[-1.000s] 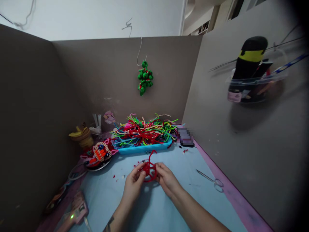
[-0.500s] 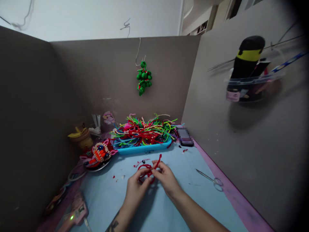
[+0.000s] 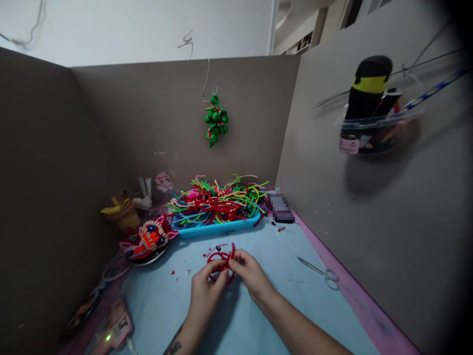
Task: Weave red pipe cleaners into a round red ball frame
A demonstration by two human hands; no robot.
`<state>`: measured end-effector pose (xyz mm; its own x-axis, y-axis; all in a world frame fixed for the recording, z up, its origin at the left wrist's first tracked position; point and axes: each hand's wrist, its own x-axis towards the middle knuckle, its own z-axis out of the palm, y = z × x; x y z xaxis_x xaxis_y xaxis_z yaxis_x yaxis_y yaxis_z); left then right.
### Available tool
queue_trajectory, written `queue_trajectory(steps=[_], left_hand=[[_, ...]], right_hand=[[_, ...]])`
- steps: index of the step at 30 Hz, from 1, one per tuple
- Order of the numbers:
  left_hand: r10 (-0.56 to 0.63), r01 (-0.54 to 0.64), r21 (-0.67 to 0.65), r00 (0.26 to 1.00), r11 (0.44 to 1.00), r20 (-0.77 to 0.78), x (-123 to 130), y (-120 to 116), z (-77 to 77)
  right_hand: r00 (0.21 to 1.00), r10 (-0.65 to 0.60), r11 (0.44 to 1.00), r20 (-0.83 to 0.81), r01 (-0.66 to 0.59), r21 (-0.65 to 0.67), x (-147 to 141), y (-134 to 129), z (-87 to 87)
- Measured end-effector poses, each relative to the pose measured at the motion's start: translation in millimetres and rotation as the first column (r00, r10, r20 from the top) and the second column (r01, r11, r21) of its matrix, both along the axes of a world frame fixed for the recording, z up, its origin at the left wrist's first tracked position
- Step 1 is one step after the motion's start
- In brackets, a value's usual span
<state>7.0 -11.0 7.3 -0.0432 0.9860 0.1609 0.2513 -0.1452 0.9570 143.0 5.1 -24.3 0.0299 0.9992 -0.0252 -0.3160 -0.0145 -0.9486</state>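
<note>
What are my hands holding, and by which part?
A looped red strand: the right hand pinches it near its raised end; the left hand holds the loop, exact spot hidden.

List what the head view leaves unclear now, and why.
In the head view:
- How the red loops join: partly covered by the left hand and right hand.
- Floor of the blue tray: buried under coloured stems.
- Phone screen: blurred.
- Pink glue gun: cut off by the bottom edge.

From here, the person's bare left forearm [image 3: 189, 319], marked with a dark tattoo [image 3: 174, 346], and right forearm [image 3: 295, 320] angle inward. The left hand [image 3: 204, 286] and right hand [image 3: 256, 278] almost meet, thumbs [image 3: 222, 280] and fingers [image 3: 244, 255] pinched, knuckles bent.
</note>
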Motion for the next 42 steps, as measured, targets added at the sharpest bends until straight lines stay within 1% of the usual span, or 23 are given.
queue_trajectory(steps=[2, 4, 7, 9, 11, 14, 17, 19, 21, 24, 27, 29, 31, 33, 37, 40, 42], left_hand=[[0.007, -0.007, -0.011, 1.000, 1.000, 0.001, 0.1, -0.1, 1.7], [0.025, -0.024, -0.025, 1.000, 0.999, 0.012, -0.4, 0.8, 3.6], [0.049, -0.045, -0.069, 0.997, 0.997, 0.056, -3.1, 4.2, 3.6], [0.048, -0.034, -0.121, 0.992, 0.992, 0.118, -5.5, 7.1, 1.0], [0.033, -0.002, -0.164, 0.982, 0.986, 0.188, -7.4, 9.1, -2.1], [-0.001, 0.047, -0.189, 0.971, 0.981, 0.241, -8.3, 9.7, -4.6], [-0.037, 0.090, -0.195, 0.965, 0.977, 0.259, -7.7, 8.6, -3.6], [-0.042, 0.098, -0.199, 0.963, 0.975, 0.264, -7.3, 8.4, -2.5], [-0.018, 0.071, -0.199, 0.966, 0.977, 0.258, -7.3, 8.9, -1.5], [0.028, 0.010, -0.178, 0.978, 0.984, 0.207, -7.4, 9.9, -0.2], [0.029, -0.006, -0.151, 0.988, 0.988, 0.151, -7.1, 10.2, 0.7], [0.015, 0.007, -0.153, 0.990, 0.988, 0.143, -6.9, 10.2, 0.6], [0.008, 0.018, -0.167, 0.988, 0.986, 0.154, -6.8, 10.4, -0.3], [0.003, 0.031, -0.185, 0.984, 0.982, 0.180, -6.9, 10.6, -1.5], [-0.014, 0.071, -0.217, 0.967, 0.974, 0.253, -7.5, 11.2, -4.5], [-0.006, 0.074, -0.229, 0.958, 0.971, 0.286, -8.1, 11.9, -6.1], [0.001, 0.075, -0.233, 0.951, 0.970, 0.310, -8.4, 12.5, -5.8]], right_hand=[[0.999, 0.013, 1.000, 0.047, -0.013, 0.002, -0.6, 0.8, -3.0], [0.995, -0.016, 1.000, 0.099, 0.014, 0.016, 0.7, 2.1, -5.0], [0.966, -0.139, 0.987, 0.219, 0.116, 0.112, 9.0, 5.0, -3.4], [0.908, -0.235, 0.960, 0.347, 0.162, 0.227, 17.4, 7.2, -0.1], [0.824, -0.296, 0.932, 0.483, 0.137, 0.336, 25.1, 9.2, 3.0], [0.731, -0.298, 0.916, 0.614, 0.040, 0.398, 30.9, 11.0, 4.8], [0.669, -0.290, 0.910, 0.684, -0.027, 0.413, 31.4, 11.6, 3.6], [0.652, -0.302, 0.904, 0.695, -0.035, 0.426, 31.7, 11.7, 2.8], [0.663, -0.322, 0.898, 0.676, -0.011, 0.440, 33.1, 11.5, 3.1], [0.702, -0.331, 0.899, 0.631, 0.031, 0.438, 35.7, 10.8, 6.1], [0.778, -0.260, 0.922, 0.572, 0.025, 0.386, 35.9, 10.0, 10.5], [0.835, -0.197, 0.941, 0.514, 0.013, 0.339, 34.2, 9.7, 12.9], [0.873, -0.164, 0.951, 0.460, 0.015, 0.310, 32.0, 9.4, 14.1], [0.889, -0.162, 0.953, 0.429, 0.029, 0.301, 29.8, 8.9, 14.5], [0.894, -0.163, 0.954, 0.418, 0.036, 0.296, 26.5, 6.7, 14.6], [0.900, -0.103, 0.962, 0.423, -0.019, 0.274, 23.8, 5.1, 12.9], [0.907, -0.053, 0.972, 0.418, -0.049, 0.229, 21.8, 4.9, 10.4]])
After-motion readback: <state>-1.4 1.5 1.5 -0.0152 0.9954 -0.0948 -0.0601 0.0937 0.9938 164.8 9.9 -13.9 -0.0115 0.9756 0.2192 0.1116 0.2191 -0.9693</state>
